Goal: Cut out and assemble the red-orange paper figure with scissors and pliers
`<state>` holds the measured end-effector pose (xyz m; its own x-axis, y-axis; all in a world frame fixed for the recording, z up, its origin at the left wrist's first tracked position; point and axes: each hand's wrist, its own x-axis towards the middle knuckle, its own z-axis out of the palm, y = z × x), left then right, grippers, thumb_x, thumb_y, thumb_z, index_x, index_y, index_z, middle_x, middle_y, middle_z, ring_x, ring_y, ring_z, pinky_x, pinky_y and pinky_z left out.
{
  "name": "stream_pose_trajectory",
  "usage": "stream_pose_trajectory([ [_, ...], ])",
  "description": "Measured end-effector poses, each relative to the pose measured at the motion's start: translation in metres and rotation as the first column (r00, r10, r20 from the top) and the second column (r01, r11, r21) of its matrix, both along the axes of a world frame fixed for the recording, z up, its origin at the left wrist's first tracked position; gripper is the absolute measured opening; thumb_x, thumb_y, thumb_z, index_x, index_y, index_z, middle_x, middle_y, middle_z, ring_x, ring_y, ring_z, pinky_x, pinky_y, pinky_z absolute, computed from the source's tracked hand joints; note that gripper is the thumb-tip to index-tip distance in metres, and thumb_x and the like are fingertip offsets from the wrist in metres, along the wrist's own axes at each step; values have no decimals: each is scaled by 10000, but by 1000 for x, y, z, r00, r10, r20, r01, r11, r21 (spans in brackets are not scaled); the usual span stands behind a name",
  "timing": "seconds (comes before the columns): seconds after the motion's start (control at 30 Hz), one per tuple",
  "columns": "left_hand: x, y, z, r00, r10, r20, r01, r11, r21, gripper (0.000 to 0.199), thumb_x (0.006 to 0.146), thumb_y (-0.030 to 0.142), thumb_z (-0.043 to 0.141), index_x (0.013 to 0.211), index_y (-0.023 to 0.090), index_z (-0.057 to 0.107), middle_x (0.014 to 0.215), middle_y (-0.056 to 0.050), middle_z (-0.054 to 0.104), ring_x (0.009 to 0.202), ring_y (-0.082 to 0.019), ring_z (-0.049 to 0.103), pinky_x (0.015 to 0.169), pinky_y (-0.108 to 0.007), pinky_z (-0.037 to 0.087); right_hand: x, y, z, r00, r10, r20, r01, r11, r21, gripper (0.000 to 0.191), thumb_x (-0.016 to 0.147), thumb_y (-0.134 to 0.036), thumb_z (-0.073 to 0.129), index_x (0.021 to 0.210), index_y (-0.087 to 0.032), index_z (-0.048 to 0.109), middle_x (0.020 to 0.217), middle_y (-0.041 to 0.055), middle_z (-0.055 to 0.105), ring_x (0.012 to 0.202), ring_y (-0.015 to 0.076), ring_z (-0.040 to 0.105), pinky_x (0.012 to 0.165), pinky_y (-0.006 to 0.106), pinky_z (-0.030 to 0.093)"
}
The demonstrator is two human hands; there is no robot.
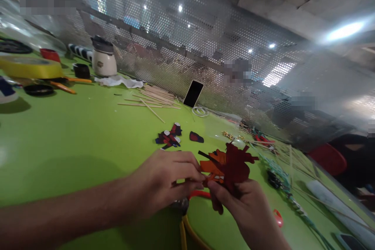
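A dark red and orange cut-out figure [236,164] is held up near the middle of the view. My right hand [240,203] grips its lower part, thumb in front. My left hand [172,175] has its fingers closed together at the figure's left edge; what lies between the fingertips is too small to make out. Below the hands are pliers with yellow handles [184,230] and a red handle [199,194]. Beyond my left hand lie dark blue and red cut pieces [170,136], with one separate piece [196,137] to their right.
Thin wooden sticks [155,97] and a propped phone [193,93] are at the back of the green table [88,140]. Yellow tape [31,67] and a white jar [104,60] stand back left. Braided green cords [295,205] run along the right. A mesh screen rises behind.
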<state>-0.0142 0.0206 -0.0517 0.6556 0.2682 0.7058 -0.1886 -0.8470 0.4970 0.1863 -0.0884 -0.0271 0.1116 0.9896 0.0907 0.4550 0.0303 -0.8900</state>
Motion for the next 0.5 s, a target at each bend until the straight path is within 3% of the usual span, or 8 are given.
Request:
stream_pose_trajectory([
  [0.1, 1, 0, 1, 1000, 17, 1, -17, 1000, 11, 203, 1062, 289, 569, 1001, 161, 715, 956, -25, 719, 843, -119, 674, 750, -210, 499, -3, 2, 1, 1000, -21, -10, 21, 1000, -21, 467, 871, -498, 669, 535, -190, 571, 503, 13, 532, 488, 120, 469, 480, 227, 408],
  [0.2, 1, -2, 1, 994, 107, -24, -101, 979, 179, 191, 1069, 276, 544, 997, 159, 677, 932, -24, 700, 810, -138, 659, 715, -246, 494, -5, 3, 0, 999, -27, -18, 26, 999, -44, 480, 856, -524, 662, 530, -188, 561, 496, 8, 502, 489, 117, 430, 489, 239, 376],
  [0.37, 0, -9, 6, 968, 243, 68, -243, 823, 513, 129, 1054, 169, 525, 1064, 117, 642, 885, -14, 689, 712, -145, 630, 649, -284, 499, -10, 3, -1, 999, -11, -41, 8, 997, -83, 500, 861, -563, 650, 542, -201, 519, 495, 1, 486, 492, 119, 415, 486, 245, 353],
  [0.5, 1, -17, 11, 951, 290, 105, -293, 745, 599, 246, 1066, 120, 412, 1008, 115, 651, 866, -11, 688, 680, -158, 615, 621, -319, 505, -13, 3, -2, 998, -32, -53, 27, 994, -106, 508, 824, -577, 711, 544, -207, 504, 500, -13, 472, 493, 117, 416, 482, 245, 365],
])
